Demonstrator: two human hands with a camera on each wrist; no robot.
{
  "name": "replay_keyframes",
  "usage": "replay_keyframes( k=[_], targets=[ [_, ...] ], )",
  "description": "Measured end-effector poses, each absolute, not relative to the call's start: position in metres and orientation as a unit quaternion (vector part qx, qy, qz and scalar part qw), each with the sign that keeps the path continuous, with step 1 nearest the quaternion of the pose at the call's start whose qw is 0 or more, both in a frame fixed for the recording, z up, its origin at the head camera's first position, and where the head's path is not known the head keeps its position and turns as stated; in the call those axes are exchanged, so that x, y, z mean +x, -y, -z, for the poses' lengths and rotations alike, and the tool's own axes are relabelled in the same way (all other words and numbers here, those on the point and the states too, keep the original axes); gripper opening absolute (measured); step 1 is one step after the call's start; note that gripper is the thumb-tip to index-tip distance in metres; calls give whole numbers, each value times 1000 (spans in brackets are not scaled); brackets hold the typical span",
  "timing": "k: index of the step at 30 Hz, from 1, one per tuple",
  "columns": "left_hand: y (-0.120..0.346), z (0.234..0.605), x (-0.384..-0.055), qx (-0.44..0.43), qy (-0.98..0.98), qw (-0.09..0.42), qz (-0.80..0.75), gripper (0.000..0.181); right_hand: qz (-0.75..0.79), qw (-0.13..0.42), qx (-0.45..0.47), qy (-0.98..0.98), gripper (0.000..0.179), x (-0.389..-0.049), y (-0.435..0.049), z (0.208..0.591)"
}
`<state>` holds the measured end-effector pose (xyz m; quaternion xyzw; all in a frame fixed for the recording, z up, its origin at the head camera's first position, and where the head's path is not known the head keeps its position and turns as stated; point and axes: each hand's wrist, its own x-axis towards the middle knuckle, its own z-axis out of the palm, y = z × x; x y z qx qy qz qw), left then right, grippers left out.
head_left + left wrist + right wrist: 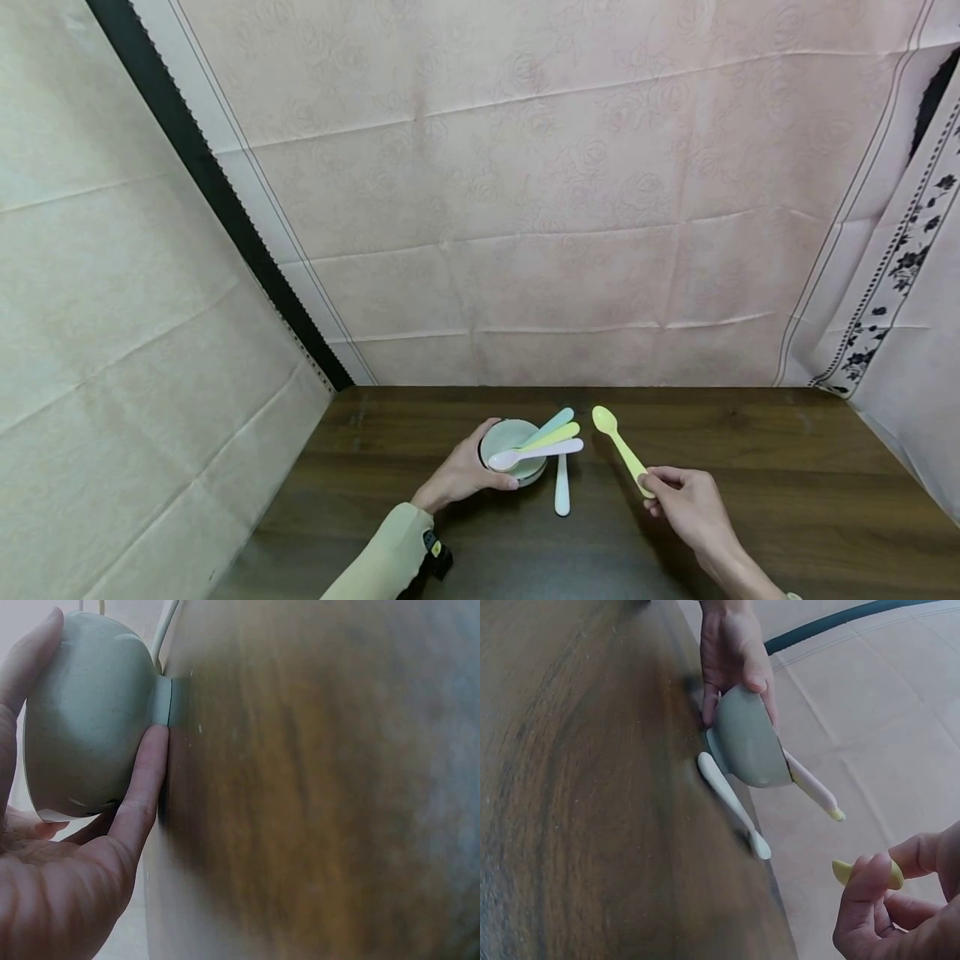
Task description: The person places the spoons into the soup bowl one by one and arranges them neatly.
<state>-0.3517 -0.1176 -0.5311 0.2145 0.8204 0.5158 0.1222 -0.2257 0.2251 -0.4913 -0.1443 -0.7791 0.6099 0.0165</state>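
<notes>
My left hand (463,473) grips a pale grey-green bowl (501,435) from its left side, thumb near the front and fingers round the back. In the left wrist view one finger (142,791) lies along the bowl's (90,712) wall near its foot, which appears to stand on the table. Several spoons lean in the bowl, handles to the right: a light blue one (555,422), a yellow-green one (558,435) and a pale pinkish one (543,450). To the right, my right hand (693,508) pinches a yellow spoon (624,450) by its handle end, bowl end pointing up and away.
A pale bluish-white spoon (562,492) lies on the dark wooden table (787,467), just right of the bowl. Light patterned cloth (525,208) hangs behind the table, with more cloth (135,375) along the left side. A black device (437,554) sits on my left wrist.
</notes>
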Motion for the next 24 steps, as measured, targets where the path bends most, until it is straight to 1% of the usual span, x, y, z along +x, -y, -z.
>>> replay_keyframes(
  k=[13, 24],
  targets=[
    [118, 532, -352, 223, -821, 119, -512, 100, -606, 13, -148, 782, 38, -223, -228, 481],
    [118, 530, -350, 213, -825, 119, -510, 105, -605, 9, -149, 782, 35, -220, -225, 472]
  ],
)
